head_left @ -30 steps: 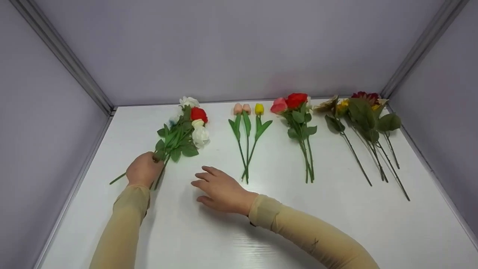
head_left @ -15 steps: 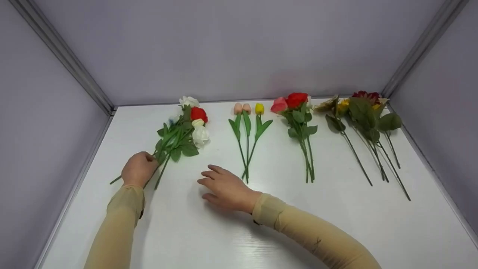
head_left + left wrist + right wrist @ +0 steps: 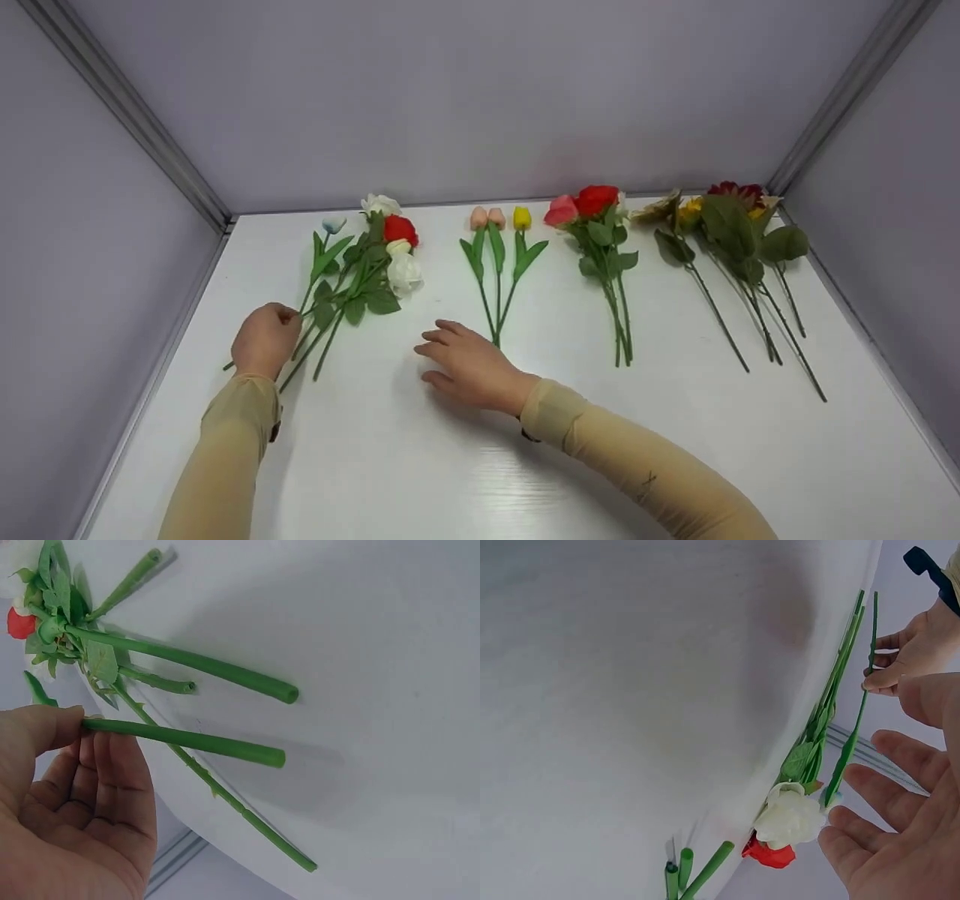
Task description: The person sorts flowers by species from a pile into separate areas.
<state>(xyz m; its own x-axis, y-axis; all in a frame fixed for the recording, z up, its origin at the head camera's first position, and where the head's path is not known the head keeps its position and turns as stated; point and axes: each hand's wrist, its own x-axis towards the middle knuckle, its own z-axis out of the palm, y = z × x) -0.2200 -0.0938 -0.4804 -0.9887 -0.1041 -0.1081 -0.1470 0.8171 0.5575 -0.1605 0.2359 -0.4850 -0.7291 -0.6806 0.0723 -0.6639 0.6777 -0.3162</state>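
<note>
My left hand (image 3: pixel 264 341) pinches the stem of a pale blue tulip (image 3: pixel 334 225) between thumb and finger, at the left of the table. In the left wrist view the tulip's green stem (image 3: pixel 187 739) sticks out past the fingertips, above the surface. Beside it lies a bunch with white roses (image 3: pixel 404 272), a red rose (image 3: pixel 399 229) and leafy stems. My right hand (image 3: pixel 480 367) is held over the table with fingers spread and nothing in it. Its fingers overlap the stem ends of two peach tulips (image 3: pixel 478 219) and a yellow tulip (image 3: pixel 522 218) in the head view.
Red and pink roses (image 3: pixel 597 201) lie right of the tulips. Farther right are a brownish flower (image 3: pixel 660 209) and a dark red flower (image 3: pixel 735 195) with yellow ones and long stems. Grey panels (image 3: pixel 480 97) wall the white table (image 3: pixel 420 465) at back and sides.
My left hand has moved left, drawing the blue tulip out from the leaves of the rose bunch, so its bloom now stands apart. My right hand has shifted right and slightly away, towards the tulip stems.
</note>
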